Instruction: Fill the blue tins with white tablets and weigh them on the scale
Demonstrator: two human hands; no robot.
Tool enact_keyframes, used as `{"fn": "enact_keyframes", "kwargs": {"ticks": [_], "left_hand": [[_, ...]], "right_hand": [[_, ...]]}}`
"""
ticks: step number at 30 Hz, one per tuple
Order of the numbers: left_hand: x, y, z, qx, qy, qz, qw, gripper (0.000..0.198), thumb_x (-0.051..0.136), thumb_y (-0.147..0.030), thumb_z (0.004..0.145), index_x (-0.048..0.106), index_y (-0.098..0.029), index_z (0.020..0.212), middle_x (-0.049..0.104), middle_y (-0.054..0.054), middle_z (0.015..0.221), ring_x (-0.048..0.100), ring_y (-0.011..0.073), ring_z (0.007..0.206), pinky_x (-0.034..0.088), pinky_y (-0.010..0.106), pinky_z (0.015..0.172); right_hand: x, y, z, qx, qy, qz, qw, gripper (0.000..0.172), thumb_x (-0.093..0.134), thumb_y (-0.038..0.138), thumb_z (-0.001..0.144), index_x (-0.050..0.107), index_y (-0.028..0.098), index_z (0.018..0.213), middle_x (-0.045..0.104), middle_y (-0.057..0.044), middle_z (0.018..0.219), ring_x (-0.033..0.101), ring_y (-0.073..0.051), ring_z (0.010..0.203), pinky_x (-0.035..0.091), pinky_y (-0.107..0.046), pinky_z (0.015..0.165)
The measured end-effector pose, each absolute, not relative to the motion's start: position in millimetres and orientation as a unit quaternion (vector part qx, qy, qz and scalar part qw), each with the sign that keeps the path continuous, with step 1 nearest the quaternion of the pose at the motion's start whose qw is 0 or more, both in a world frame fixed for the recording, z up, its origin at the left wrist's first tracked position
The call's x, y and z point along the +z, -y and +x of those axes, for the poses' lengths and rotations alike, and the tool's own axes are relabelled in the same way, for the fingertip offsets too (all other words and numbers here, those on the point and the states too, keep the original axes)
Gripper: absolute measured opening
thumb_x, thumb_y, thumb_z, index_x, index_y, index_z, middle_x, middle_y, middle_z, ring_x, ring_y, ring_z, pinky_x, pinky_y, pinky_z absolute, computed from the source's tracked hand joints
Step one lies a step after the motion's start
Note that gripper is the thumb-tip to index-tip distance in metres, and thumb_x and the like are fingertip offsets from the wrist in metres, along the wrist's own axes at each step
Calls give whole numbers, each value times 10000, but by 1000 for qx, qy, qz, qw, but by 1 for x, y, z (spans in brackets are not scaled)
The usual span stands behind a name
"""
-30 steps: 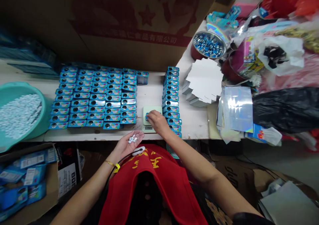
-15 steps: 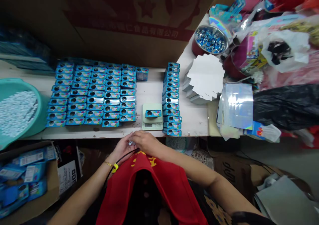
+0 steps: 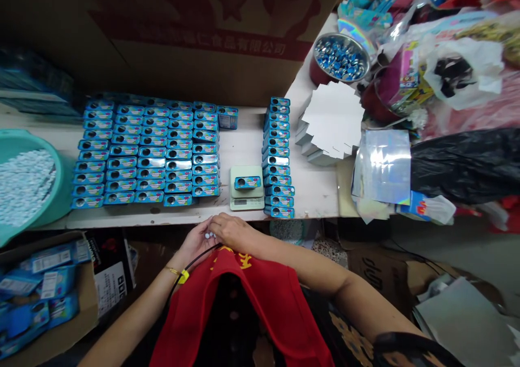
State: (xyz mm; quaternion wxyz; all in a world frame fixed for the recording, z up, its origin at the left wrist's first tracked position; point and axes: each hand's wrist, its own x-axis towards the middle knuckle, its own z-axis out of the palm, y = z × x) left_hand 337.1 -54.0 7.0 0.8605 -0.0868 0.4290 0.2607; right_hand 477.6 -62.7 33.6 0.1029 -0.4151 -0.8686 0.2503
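At the table's front edge my left hand [image 3: 194,243] is cupped, palm up, around a few small pale candies [image 3: 209,236]. My right hand [image 3: 232,231] lies against it, its fingers curled over the left palm; what those fingertips hold is hidden. Just beyond my hands stands a small pale-green scale [image 3: 246,200] with one blue box [image 3: 247,182] lying on its plate. To the right of the scale runs a column of similar blue boxes [image 3: 277,161], a few with a pale candy on top. Several more columns of blue boxes [image 3: 151,153] stand to the left.
A turquoise basin [image 3: 60,177] full of pale candies sits at the left. Blue-and-silver caps fill a metal bowl [image 3: 341,58] at the back right, near stacked white cards [image 3: 335,118]. A large cardboard carton [image 3: 195,69] walls off the back. Below left is an open box [image 3: 91,285] of blue packs.
The view has shifted slightly. Both hands stay together at the table edge; the right fingers have shifted a little over the left palm, and more of the candies show.
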Motion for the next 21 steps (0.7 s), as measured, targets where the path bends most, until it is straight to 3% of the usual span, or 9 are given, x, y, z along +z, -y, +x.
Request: {"fn": "enact_keyframes", "kwargs": {"ticks": [5,11,21], "left_hand": [[11,50,344,268,-425,-88,860,179,437,-136,822,589,-93,738,622,49,642,601,118,584,512,248,612],[17,42,346,263,-430,-70,861,209,456,-156,814,603,-50,919,652,156,931,602,223,920,474,331,832],[16,45,340,274,-441,-85,850,202,449,-150,817,607,-59,904,660,140,916,612,217,897,492,317,805]], "right_hand": [[30,61,490,340,798,-451,212,122,516,118,760,553,160,868,556,-28,821,494,-134,804,416,-242,734],[32,33,537,336,668,-560,359,139,497,124,745,577,166,850,549,-16,763,506,-104,668,425,-220,630],[24,7,562,294,631,-620,362,188,521,164,749,623,183,905,595,-27,810,528,-103,659,435,-229,638]]}}
